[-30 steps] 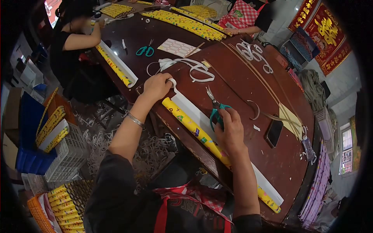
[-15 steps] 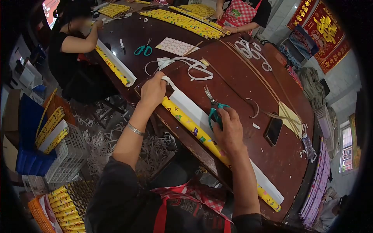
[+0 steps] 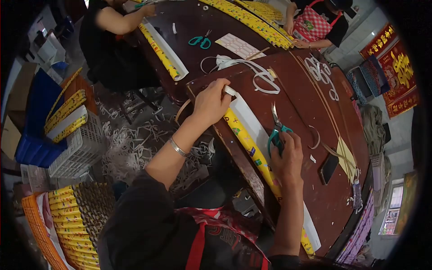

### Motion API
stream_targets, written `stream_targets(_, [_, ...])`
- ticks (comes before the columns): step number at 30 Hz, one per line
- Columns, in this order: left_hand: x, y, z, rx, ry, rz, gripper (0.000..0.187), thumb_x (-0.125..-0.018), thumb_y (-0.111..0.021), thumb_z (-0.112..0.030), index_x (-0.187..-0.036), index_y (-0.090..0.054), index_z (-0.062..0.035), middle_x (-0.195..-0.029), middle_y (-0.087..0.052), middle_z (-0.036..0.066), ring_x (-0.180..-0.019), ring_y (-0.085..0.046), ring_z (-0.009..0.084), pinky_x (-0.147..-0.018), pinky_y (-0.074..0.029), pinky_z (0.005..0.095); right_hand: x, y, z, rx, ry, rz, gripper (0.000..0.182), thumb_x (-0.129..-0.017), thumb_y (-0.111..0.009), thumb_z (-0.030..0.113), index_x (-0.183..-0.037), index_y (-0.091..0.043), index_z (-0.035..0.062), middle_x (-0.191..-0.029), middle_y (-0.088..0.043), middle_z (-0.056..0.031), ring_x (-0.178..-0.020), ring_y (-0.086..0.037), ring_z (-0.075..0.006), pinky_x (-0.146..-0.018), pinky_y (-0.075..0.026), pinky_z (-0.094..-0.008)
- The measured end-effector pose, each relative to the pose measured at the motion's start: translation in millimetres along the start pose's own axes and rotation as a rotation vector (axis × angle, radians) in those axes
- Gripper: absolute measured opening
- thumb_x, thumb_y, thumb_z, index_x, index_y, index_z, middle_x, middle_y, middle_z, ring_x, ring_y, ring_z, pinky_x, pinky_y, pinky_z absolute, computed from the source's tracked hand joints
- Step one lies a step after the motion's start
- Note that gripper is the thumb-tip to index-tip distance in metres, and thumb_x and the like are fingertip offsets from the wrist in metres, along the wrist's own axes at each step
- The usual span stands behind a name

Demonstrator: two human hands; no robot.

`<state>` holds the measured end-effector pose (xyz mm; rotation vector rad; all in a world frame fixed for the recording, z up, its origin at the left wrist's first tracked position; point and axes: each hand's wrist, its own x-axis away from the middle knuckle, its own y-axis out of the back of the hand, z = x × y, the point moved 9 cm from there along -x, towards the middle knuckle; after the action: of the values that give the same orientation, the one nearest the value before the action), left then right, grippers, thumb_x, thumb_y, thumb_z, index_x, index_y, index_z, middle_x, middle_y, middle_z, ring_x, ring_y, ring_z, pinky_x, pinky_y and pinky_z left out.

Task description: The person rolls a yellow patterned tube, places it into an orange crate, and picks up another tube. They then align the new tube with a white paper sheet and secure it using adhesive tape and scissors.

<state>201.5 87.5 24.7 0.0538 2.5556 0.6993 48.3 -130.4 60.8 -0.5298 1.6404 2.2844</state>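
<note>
A long yellow patterned roll (image 3: 245,144) with a loose white edge (image 3: 248,118) lies along the near rim of the table. My left hand (image 3: 211,102) is closed at its far end, pinching a short white strip (image 3: 230,90) that curls out by the fingertips. Lower along the roll, my right hand (image 3: 288,157) grips scissors with teal handles (image 3: 275,132). Their blades point away from me, above the tabletop, and look slightly parted. The fingers partly cover the handles. My right forearm crosses over the roll and hides part of it.
On the brown table (image 3: 288,108) are a tangled white strip (image 3: 265,78), a phone (image 3: 329,169), a label sheet (image 3: 240,46) and other scissors (image 3: 200,41). Two people work across it. Crates (image 3: 78,155) and yellow rolls (image 3: 67,220) stand at left; strip scraps (image 3: 135,153) cover the floor.
The head view has swung left, so the table and both hands appear farther right. Both hands keep nearly the same places along the roll, with the scissors still in the right.
</note>
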Motion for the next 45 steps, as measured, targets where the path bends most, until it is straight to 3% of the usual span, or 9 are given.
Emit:
stream_targets(3, [10.5, 7.7, -7.2, -0.029, -0.054, -0.022, 0.037, -0.084, -0.061, -0.012, -0.120, -0.052, -0.0043, -0.108, -0.060, 0.019, -0.093, -0.062, 0.0375, -0.078, -0.051, 0.0445, -2.2, -1.3, 3.9, 0.014, -0.010, 0.036, 0.045, -0.074, -0.067, 0.004, -0.118, -0.058, 0.0051, -0.121, -0.055, -0.0192, -0.104, -0.059, -0.0379, -0.085, -0.051, -0.0440])
stream_targets(7, [37.9, 15.1, -35.4, -0.181, -0.178, -0.116, 0.048, -0.081, -0.065, -0.011, -0.127, -0.051, -0.0054, -0.135, -0.045, 0.018, -0.124, -0.044, 0.0394, -0.104, -0.037, 0.0479, -2.7, 0.0, 7.5, -0.003, -0.005, 0.041, 0.042, -0.077, -0.068, 0.005, -0.117, -0.057, 0.0045, -0.121, -0.054, -0.0193, -0.103, -0.059, -0.0379, -0.085, -0.051, -0.0438])
stream_targets(10, [67.1, 5.2, -65.0, -0.088, -0.380, -0.075, 0.047, -0.077, -0.065, -0.011, -0.122, -0.056, -0.0071, -0.132, -0.046, 0.018, -0.124, -0.045, 0.0334, -0.101, -0.036, 0.0525, -2.1, -1.2, 7.1, -0.028, -0.030, 0.059, 0.040, -0.079, -0.068, 0.005, -0.117, -0.057, 0.0033, -0.119, -0.054, -0.0193, -0.103, -0.059, -0.0373, -0.084, -0.051, -0.0430])
stream_targets(12, [84.9, -24.3, -83.4, -0.010, -0.523, 0.234, 0.025, -0.078, -0.065, -0.015, -0.103, -0.064, -0.0115, -0.120, -0.055, 0.007, -0.123, -0.048, 0.0256, -0.104, -0.030, 0.0553, -1.5, -0.4, 8.4, -0.018, -0.005, 0.058, 0.040, -0.079, -0.068, 0.005, -0.117, -0.056, 0.0027, -0.119, -0.054, -0.0193, -0.103, -0.059, -0.0373, -0.083, -0.051, -0.0427])
stream_targets(22, [72.6, -28.0, -74.9, -0.007, -0.579, 0.254, 0.012, -0.082, -0.066, -0.022, -0.089, -0.068, -0.0128, -0.096, -0.062, 0.001, -0.102, -0.057, 0.0195, -0.101, -0.031, 0.0445, -4.5, 8.9, 11.7, 0.035, 0.128, 0.026, 0.045, -0.076, -0.068, 0.001, -0.119, -0.053, 0.0027, -0.117, -0.054, -0.0203, -0.101, -0.059, -0.0383, -0.080, -0.050, -0.0432])
stream_targets(31, [71.0, -16.2, -75.3, 0.132, -0.578, 0.175, 0.014, -0.078, -0.070, -0.016, -0.089, -0.064, -0.0119, -0.092, -0.061, 0.000, -0.099, -0.058, 0.0200, -0.098, -0.034, 0.0433, -46.1, 18.9, 19.9, 0.139, 0.279, 0.052, 0.047, -0.077, -0.070, 0.004, -0.121, -0.052, 0.0025, -0.113, -0.055, -0.0205, -0.098, -0.059, -0.0394, -0.076, -0.052, -0.0457])
stream_targets(34, [70.3, -18.8, -74.0, 0.108, -0.569, 0.181, 0.016, -0.079, -0.070, -0.017, -0.092, -0.063, -0.0112, -0.095, -0.059, 0.001, -0.102, -0.057, 0.0203, -0.100, -0.034, 0.0457, -75.3, 19.2, 3.7, -0.080, 0.121, 0.008, 0.049, -0.074, -0.072, 0.004, -0.120, -0.053, 0.0013, -0.110, -0.057, -0.0193, -0.097, -0.060, -0.0381, -0.077, -0.051, -0.0447])
stream_targets(40, [64.7, -24.2, -73.8, 0.124, -0.520, 0.273, 0.016, -0.080, -0.070, -0.017, -0.093, -0.064, -0.0111, -0.099, -0.059, 0.003, -0.104, -0.057, 0.0225, -0.101, -0.033, 0.0483, -108.0, 6.4, -2.1, 0.024, 0.065, 0.100, 0.054, -0.068, -0.074, 0.003, -0.119, -0.055, 0.0001, -0.105, -0.059, -0.0191, -0.094, -0.060, -0.0379, -0.079, -0.051, -0.0431])
stream_targets(45, [63.6, -26.2, -71.6, 0.107, -0.508, 0.334, 0.019, -0.079, -0.071, -0.019, -0.095, -0.064, -0.0105, -0.103, -0.058, 0.005, -0.105, -0.056, 0.0233, -0.101, -0.033, 0.0501, -115.7, -3.6, 12.9, 0.094, 0.307, 0.309, 0.048, -0.068, -0.074, 0.005, -0.114, -0.059, 0.0009, -0.097, -0.062, -0.0155, -0.091, -0.060, -0.0340, -0.077, -0.051, -0.0423])
